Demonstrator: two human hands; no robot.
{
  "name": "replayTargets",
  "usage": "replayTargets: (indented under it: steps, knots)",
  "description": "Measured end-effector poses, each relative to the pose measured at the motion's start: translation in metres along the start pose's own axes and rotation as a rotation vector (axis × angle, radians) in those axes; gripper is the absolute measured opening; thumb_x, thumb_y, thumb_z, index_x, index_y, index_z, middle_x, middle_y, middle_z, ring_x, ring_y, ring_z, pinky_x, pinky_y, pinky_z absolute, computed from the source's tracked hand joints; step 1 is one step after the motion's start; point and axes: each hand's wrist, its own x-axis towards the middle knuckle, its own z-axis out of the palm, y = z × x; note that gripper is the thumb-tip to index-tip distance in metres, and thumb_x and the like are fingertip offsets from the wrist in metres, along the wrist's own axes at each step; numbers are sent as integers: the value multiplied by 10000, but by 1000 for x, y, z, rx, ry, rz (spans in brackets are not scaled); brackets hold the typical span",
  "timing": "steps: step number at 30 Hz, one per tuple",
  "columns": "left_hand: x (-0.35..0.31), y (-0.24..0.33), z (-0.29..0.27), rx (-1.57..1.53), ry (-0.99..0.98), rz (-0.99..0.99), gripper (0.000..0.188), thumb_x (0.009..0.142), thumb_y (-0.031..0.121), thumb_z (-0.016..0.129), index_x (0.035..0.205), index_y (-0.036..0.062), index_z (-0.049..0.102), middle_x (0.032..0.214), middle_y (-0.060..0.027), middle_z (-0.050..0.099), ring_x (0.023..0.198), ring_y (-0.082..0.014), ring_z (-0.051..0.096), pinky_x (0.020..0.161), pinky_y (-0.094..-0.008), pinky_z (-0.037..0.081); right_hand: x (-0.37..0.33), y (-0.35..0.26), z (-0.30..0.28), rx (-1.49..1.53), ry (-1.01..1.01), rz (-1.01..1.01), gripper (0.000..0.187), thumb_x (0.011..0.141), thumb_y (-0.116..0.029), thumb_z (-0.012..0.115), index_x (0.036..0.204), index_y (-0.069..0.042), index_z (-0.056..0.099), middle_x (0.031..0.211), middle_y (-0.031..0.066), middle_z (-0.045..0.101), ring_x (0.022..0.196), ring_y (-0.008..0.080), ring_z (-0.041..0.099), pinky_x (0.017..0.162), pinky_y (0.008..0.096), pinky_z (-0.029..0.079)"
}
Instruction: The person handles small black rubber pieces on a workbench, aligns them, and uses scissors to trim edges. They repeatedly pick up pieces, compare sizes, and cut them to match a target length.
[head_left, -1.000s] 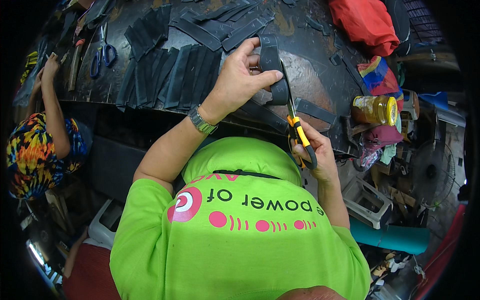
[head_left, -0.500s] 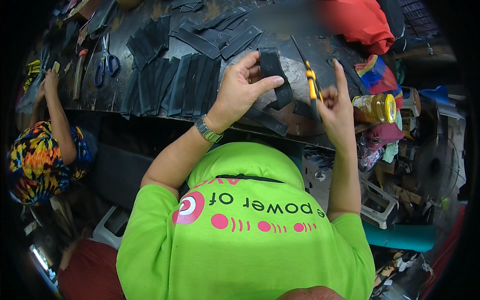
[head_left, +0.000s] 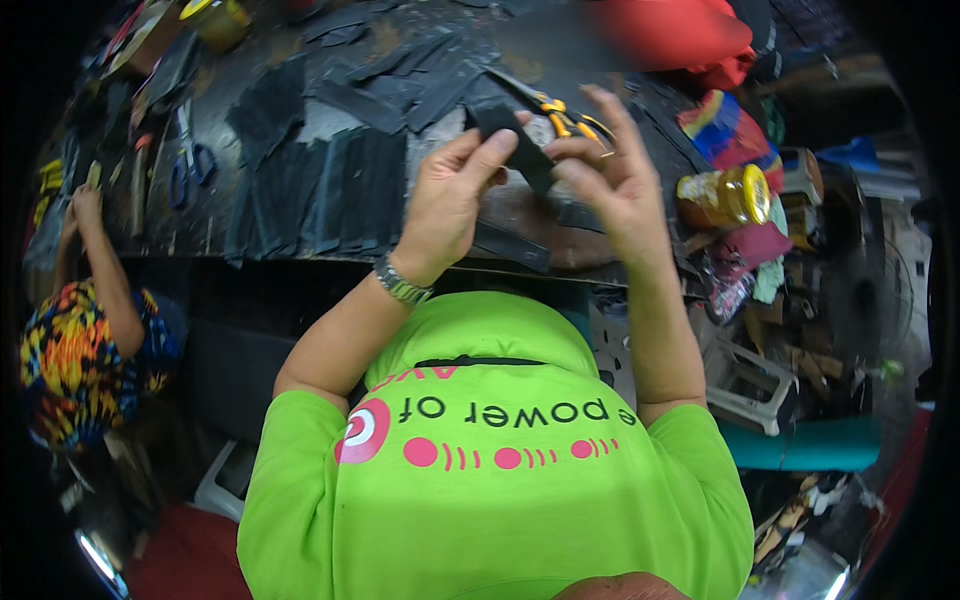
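Note:
My left hand (head_left: 455,190), with a metal watch on its wrist, pinches a black strip of leather-like material (head_left: 528,160) between thumb and fingers. The strip hangs slanting down toward the right hand. My right hand (head_left: 622,185) has its fingers curved and spread, with the fingertips close to the strip's lower end; they are slightly blurred. Just beyond it are yellow-and-black-handled scissors (head_left: 563,116), their blades pointing far left. Another black strip (head_left: 512,246) lies at the table's near edge, below my hands.
Rows of black strips (head_left: 350,195) cover the dark table to the left, near blue-handled scissors (head_left: 190,165). A yellow-lidded jar (head_left: 725,195) stands at right, beside colourful cloth (head_left: 728,128). A co-worker (head_left: 85,345) sits at far left. Red cloth (head_left: 685,40) lies at the back.
The scissors have left my right hand's fingers and turned, moving away to the left. My right hand has come closer to the strip. My left hand has tilted the strip. The view has shifted slightly.

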Motion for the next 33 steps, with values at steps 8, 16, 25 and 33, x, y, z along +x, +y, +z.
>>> replayTargets:
  steps: [8,16,25,33]
  knots:
    - [14,3,4,-224,-55,-89,243,1049,206,633,1210,39,705,1190,-64,733,1076,-167,706,985,-359,546,-34,-34,9,42,30,202,745,936,75,632,1601,-90,340,964,16,609,804,49,551,747,211,489]
    - [53,21,41,169,-196,-49,361,1065,303,593,1287,28,664,1349,-138,676,1176,-214,661,1042,-396,500,-6,-83,-73,-423,68,-126,630,929,17,678,1523,-77,489,925,7,628,868,74,574,805,234,493]
    - [30,21,24,540,-448,-88,347,1005,176,686,1311,14,686,1206,-65,726,1048,-126,680,980,-291,523,53,-55,-296,-794,-6,278,587,955,-40,703,1514,-108,537,946,-33,623,824,52,549,774,220,481]
    - [-21,34,-14,1239,-496,166,340,822,127,828,1146,71,741,1171,-69,716,1080,-229,678,998,-364,488,32,-13,-357,-1390,92,368,512,921,-89,732,1417,-95,606,946,89,715,799,146,657,723,294,540]
